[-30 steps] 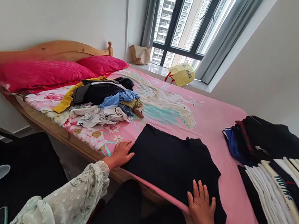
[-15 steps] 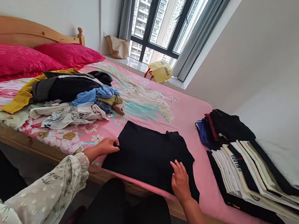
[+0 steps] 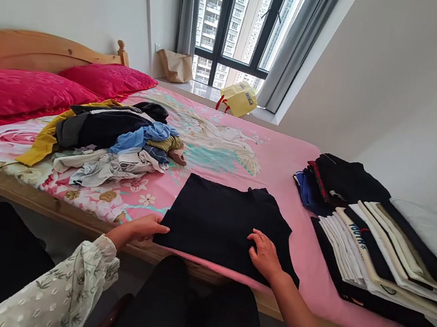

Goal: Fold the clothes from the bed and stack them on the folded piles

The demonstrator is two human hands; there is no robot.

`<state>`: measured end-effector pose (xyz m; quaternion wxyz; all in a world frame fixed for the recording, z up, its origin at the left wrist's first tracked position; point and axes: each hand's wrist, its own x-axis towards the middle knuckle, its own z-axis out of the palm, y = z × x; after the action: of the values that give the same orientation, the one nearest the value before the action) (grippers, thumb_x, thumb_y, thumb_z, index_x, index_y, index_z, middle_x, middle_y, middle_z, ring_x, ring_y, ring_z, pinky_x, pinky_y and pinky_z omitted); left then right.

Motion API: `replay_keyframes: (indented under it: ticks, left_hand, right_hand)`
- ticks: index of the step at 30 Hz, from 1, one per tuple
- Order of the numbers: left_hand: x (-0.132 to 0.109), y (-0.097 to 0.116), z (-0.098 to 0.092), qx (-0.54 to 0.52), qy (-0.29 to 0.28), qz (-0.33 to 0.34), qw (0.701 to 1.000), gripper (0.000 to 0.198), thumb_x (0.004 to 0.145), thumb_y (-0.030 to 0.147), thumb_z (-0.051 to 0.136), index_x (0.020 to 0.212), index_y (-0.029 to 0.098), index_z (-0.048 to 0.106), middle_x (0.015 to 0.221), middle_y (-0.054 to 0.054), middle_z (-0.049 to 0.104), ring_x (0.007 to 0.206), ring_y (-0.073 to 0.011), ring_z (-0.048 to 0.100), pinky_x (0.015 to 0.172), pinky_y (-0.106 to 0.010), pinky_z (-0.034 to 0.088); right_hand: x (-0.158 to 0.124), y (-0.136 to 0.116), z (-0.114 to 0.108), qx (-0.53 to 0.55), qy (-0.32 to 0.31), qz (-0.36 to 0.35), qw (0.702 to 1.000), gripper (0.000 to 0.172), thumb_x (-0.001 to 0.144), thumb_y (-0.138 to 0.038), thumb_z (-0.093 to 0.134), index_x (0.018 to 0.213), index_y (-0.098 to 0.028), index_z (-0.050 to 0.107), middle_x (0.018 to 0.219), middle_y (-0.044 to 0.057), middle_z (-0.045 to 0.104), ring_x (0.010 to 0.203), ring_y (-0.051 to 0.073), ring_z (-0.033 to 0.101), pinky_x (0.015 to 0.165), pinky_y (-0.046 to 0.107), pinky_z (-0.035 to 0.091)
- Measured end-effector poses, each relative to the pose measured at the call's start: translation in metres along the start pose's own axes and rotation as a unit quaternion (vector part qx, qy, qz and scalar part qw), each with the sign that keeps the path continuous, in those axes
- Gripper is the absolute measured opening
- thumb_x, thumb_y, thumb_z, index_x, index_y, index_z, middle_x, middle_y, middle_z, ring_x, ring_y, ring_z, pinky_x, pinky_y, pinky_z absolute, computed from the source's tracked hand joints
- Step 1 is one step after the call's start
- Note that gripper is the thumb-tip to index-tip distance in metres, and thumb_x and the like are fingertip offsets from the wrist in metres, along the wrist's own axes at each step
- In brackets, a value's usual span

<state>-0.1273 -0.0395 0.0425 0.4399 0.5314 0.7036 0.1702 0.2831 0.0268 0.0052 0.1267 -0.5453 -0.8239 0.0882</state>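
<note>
Indoors, in the head view, a person leans over a wooden bed with a pink printed sheet, both hands on a black cloth garment spread flat at the bed's near edge. The left hand, in a white flower-print sleeve, meets the garment's left edge with its fingers held together; whether it pinches the cloth cannot be told. The right hand lies open, fingers loosely apart, on the garment's near right part. To the right, folded shirts in black, white and blue lie overlapped in neat stacks and look finished. To the left, beside two magenta pillows, a loose heap of mixed clothes lies unfolded, so a fair share appears left. The black garment looks squared off but only partly folded. Beyond, a yellow bag and a brown paper bag rest on the window sill.
</note>
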Motion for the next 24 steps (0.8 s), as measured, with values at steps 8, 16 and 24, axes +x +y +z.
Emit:
replay_keyframes:
  ticks: [8, 16, 24]
  left_hand:
    - [-0.02, 0.011, 0.015, 0.115, 0.185, 0.068, 0.974, 0.033, 0.077, 0.038, 0.056, 0.102, 0.017, 0.059, 0.083, -0.005, 0.066, 0.082, -0.0232, 0.062, 0.074, -0.034, 0.046]
    - [-0.003, 0.01, 0.058, 0.375, 0.13, 0.333, 0.855, 0.057, 0.09, 0.047, 0.04, 0.142, 0.026, 0.032, 0.15, -0.008, 0.033, 0.138, -0.027, 0.027, 0.111, -0.053, 0.016]
    - [0.066, 0.034, 0.008, 0.316, 0.177, 0.289, 0.886, 0.04, 0.091, 0.045, 0.039, 0.113, 0.022, 0.064, 0.125, -0.009, 0.061, 0.121, -0.0242, 0.051, 0.104, -0.046, 0.036]
  right_hand:
    - [-0.006, -0.023, -0.006, -0.027, 0.08, -0.006, 0.996, 0.043, 0.086, -0.019, 0.038, 0.128, -0.018, 0.049, 0.14, 0.009, 0.045, 0.134, 0.022, 0.033, 0.11, 0.046, 0.025]
    - [-0.017, -0.061, -0.002, -0.034, -0.059, -0.027, 0.997, 0.059, 0.09, -0.045, 0.039, 0.143, -0.018, 0.034, 0.152, 0.008, 0.024, 0.141, 0.027, 0.016, 0.113, 0.056, 0.008]
    - [0.043, -0.004, -0.017, 0.056, 0.057, 0.021, 0.997, 0.036, 0.093, -0.035, 0.037, 0.117, -0.02, 0.059, 0.129, 0.008, 0.056, 0.125, 0.022, 0.046, 0.105, 0.044, 0.035]
